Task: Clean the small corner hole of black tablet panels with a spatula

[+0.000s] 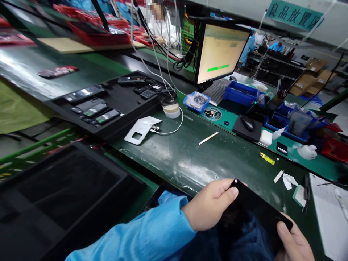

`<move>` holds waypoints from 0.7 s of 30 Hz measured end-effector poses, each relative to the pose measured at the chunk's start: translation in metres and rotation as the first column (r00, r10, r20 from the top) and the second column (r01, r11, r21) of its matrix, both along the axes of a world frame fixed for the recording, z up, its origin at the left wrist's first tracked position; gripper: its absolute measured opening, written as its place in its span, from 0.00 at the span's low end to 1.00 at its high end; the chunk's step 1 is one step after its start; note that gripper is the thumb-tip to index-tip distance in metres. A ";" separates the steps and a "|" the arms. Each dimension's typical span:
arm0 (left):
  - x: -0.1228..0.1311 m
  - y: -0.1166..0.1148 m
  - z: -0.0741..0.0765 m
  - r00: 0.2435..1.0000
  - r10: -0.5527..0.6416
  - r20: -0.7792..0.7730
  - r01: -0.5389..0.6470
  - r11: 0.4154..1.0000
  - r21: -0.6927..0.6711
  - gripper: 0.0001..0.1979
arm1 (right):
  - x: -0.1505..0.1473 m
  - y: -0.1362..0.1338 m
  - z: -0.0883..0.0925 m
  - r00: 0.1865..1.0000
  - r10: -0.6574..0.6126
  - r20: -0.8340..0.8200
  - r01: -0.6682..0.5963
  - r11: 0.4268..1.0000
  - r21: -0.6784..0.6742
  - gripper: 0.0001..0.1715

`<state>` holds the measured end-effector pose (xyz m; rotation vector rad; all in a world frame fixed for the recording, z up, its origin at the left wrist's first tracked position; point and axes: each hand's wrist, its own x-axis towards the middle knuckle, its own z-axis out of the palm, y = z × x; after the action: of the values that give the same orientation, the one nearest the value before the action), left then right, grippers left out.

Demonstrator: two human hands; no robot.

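Both my hands hold a large black glossy panel (251, 221), probably a phone or tablet with a glass front, tilted over the green bench. My left hand (209, 204) grips its upper left edge, with the thumb on the glass near a small round red-ringed spot. My right hand (295, 243) holds the lower right corner. A white plastic plate with a square cut-out (141, 129) and a white stick-like tool (208, 138) lie on the green mat (176, 156) beyond the panel.
A black tray of phones (108, 105) stands on the bench, with a large black tray (65, 192) at lower left. A monitor (221, 52), keyboard (216, 91), blue bins (240, 93), a yellow lighter (266, 158) and white paper (328, 217) surround the work area. A co-worker (163, 25) sits beyond.
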<state>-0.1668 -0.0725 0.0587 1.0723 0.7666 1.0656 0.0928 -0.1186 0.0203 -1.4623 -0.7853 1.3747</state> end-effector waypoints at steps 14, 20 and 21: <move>-0.015 0.014 0.005 0.847 -0.511 -0.150 0.502 0.860 -0.093 0.23 | -0.006 -0.001 0.019 0.851 0.261 0.456 -0.430 0.845 0.319 0.14; 0.007 0.010 0.010 0.684 -0.593 -0.425 0.615 0.782 -0.100 0.16 | -0.019 0.001 0.038 0.712 0.160 0.683 -0.585 0.673 0.453 0.14; 0.008 0.010 0.012 0.677 -0.595 -0.434 0.622 0.777 -0.094 0.16 | -0.020 -0.001 0.038 0.706 0.140 0.694 -0.585 0.668 0.460 0.13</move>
<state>-0.1588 -0.0629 0.0706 1.5166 0.6482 0.2582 0.0732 -0.1197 0.0588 -1.1630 -1.9004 0.7068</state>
